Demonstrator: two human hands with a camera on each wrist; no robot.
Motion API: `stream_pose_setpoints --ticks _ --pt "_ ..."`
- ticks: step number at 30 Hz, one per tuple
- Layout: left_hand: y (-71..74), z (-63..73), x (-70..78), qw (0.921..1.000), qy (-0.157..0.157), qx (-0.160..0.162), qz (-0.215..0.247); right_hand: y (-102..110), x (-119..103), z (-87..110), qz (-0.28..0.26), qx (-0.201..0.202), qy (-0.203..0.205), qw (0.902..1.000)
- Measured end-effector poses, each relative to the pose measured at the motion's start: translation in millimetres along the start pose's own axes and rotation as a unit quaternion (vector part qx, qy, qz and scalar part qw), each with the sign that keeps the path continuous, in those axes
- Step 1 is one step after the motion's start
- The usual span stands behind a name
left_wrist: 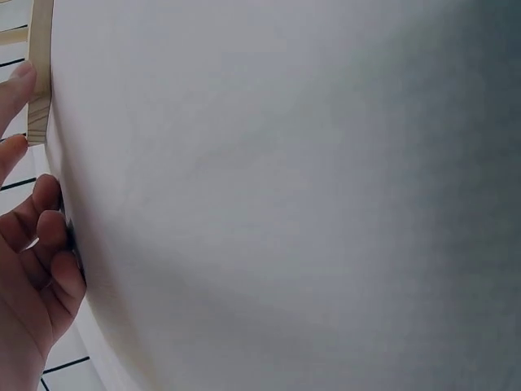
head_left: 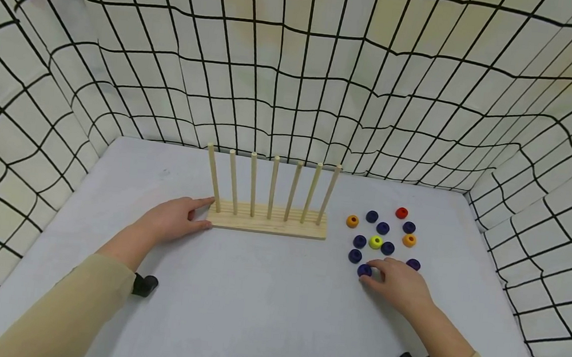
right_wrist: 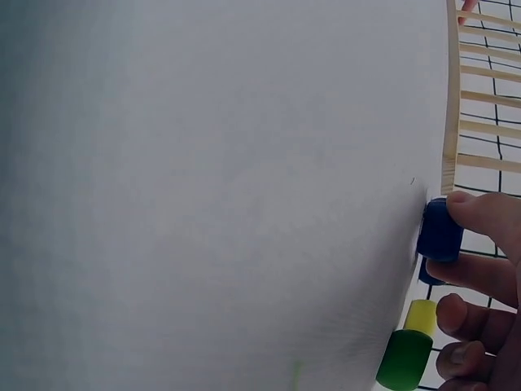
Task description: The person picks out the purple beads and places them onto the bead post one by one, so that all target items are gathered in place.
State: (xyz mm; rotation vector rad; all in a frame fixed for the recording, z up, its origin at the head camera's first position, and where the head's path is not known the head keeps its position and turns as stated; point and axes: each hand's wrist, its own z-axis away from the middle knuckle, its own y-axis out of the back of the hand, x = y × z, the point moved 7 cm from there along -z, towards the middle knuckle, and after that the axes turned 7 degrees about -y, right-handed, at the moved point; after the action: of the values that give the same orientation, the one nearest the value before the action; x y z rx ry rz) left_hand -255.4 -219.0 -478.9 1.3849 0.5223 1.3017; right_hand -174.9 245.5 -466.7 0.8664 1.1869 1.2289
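Note:
A wooden peg rack (head_left: 267,226), with several upright sticks on a flat base, stands on the white table. My left hand (head_left: 170,222) holds the left end of its base, thumb at the front corner and index finger at the back. In the left wrist view the other fingers of that hand (left_wrist: 45,244) curl loosely beside the rack's end. To the right, my right hand (head_left: 402,284) pinches a dark blue bead (head_left: 364,271) between thumb and index finger. The right wrist view shows this blue bead (right_wrist: 440,231) close at the table surface.
Beyond the right hand lie several loose beads: dark blue (head_left: 382,228), orange (head_left: 352,221), yellow (head_left: 375,242) and red (head_left: 402,212). A green bead (right_wrist: 405,360) shows near the right fingers in the right wrist view. Black netting (head_left: 303,78) surrounds the table's back and sides.

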Motion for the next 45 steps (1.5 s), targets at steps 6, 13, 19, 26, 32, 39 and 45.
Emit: stream_pose_setpoints --ticks 6,13,19,26,32,39,45 --pt "-0.7 -1.3 -4.9 0.9996 0.004 0.000 0.028 1 -1 0.3 -0.008 -0.001 0.002 1.0000" --pt "-1.1 -2.7 -6.5 0.9992 0.006 -0.002 0.040 3 -1 -0.1 -0.012 -0.005 -0.007 0.9999" --pt "-1.1 -3.1 -6.8 0.9990 0.009 -0.004 0.044 5 -1 -1.2 -0.014 -0.004 -0.002 0.9999" --pt "-0.1 -2.6 -4.8 0.9987 0.008 -0.008 0.050 10 -2 -4.0 -0.011 0.004 0.002 0.9999" --pt "0.5 -2.9 -4.9 0.9986 0.011 -0.010 0.051 12 -2 -4.2 -0.016 0.009 0.002 0.9998" --pt "-0.7 -5.6 -7.5 0.9986 0.005 -0.017 0.049 15 -6 -2.6 -0.028 0.014 0.011 0.9995" --pt "0.0 -5.8 -7.4 0.9988 0.006 -0.015 0.046 18 -7 -4.0 -0.032 0.024 0.014 0.9991"
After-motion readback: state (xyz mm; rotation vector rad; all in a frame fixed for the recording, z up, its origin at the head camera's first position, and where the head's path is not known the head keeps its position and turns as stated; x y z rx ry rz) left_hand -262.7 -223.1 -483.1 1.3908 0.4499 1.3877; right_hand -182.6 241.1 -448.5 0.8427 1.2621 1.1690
